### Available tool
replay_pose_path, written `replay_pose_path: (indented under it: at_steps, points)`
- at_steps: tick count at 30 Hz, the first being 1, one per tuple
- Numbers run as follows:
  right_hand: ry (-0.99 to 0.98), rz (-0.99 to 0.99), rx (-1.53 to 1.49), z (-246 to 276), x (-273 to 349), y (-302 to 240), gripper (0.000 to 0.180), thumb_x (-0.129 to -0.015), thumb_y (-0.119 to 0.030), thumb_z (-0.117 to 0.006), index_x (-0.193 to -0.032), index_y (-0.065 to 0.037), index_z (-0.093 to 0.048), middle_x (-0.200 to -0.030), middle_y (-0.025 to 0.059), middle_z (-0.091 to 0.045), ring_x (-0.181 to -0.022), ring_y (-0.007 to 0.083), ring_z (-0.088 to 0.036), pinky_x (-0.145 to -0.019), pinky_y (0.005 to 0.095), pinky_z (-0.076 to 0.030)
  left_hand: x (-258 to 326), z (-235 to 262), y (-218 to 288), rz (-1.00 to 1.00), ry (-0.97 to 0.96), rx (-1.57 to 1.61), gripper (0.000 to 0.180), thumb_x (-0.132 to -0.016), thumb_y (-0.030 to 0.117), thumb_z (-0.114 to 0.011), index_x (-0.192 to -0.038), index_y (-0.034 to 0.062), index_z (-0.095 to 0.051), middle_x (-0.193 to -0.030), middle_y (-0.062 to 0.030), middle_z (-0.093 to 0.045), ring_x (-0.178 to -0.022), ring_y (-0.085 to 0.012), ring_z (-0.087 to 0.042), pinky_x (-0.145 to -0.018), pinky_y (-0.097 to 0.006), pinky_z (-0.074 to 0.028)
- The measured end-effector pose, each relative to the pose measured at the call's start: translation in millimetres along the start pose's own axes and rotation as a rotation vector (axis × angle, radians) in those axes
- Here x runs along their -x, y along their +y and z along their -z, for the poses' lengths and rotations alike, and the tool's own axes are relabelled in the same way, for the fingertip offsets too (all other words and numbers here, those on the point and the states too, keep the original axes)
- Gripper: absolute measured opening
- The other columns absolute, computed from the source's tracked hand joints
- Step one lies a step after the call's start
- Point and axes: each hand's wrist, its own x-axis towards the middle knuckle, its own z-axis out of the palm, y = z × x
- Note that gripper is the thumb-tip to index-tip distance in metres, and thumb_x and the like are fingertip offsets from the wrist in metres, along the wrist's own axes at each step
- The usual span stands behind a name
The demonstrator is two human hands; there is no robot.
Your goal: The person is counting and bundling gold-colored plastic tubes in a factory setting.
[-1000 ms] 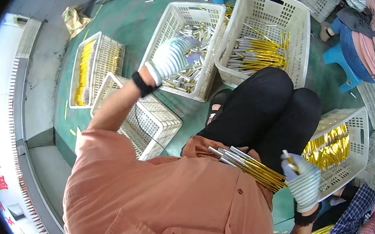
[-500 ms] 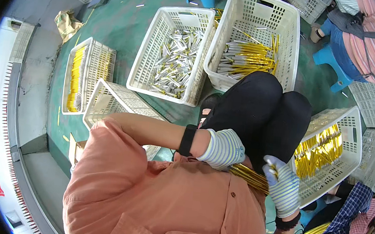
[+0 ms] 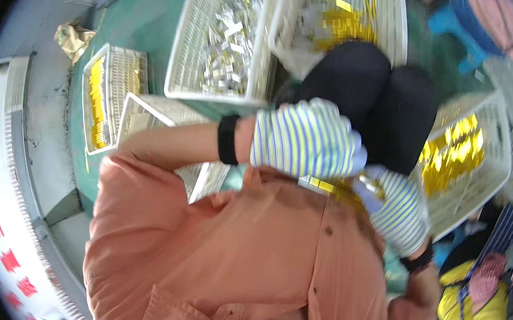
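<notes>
The left hand (image 3: 309, 138), a second ago in the crate (image 3: 178, 56) of silver pieces, is now at the lap, its fingertips just beside the right hand (image 3: 397, 211). Its palm is hidden, so I cannot tell its grip. The right hand curls around a blurred tube (image 3: 371, 186). Gold rods (image 3: 344, 194) lie across the lap, partly covered.

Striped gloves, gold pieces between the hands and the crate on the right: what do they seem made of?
Gloves: probably knitted fabric; soft stripes, no shine. Gold pieces: perhaps metal or metallic-coated plastic; they glint, but blur leaves it open. Crate: likely moulded plastic, dullish, with perforated pale walls.
</notes>
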Motion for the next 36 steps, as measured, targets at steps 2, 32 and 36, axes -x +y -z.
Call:
replay_pose_path:
  at_steps: [2,32,36]
  points:
    - [0.156,0.257,0.096,14,28,38,0.030,-0.096,-0.022,-0.071,-0.121,-0.006,-0.074,-0.093,0.0173,-0.076,-0.085,0.0318,-0.075,-0.078,0.0417,-0.058,32,5,-25,0.142,0.035,0.194,0.014,-0.092,0.023,-0.062,-0.092,0.0105,-0.068,-0.080,-0.0099,-0.066,-0.072,-0.0306,-0.069,-0.061,-0.042,-0.053]
    - [-0.039,0.379,0.179,15,14,23,0.019,-0.090,-0.027,-0.073,-0.099,-0.011,-0.068,-0.085,0.0126,-0.072,-0.078,0.0351,-0.072,-0.068,0.0425,-0.057,9,8,10,0.072,0.028,0.619,0.036,-0.090,0.035,-0.082,-0.106,0.0044,-0.072,-0.075,-0.0174,-0.068,-0.067,-0.0340,-0.069,-0.061,-0.042,-0.054]
    - [0.196,-0.038,0.635,77,80,78,0.019,-0.091,-0.010,-0.073,-0.110,-0.008,-0.072,-0.094,0.0071,-0.076,-0.083,0.0267,-0.074,-0.074,0.0321,-0.057,30,46,-24,0.489,-0.354,0.809,0.035,-0.091,0.032,-0.081,-0.107,0.0013,-0.072,-0.074,-0.0135,-0.068,-0.062,-0.0223,-0.068,-0.062,-0.035,-0.052]
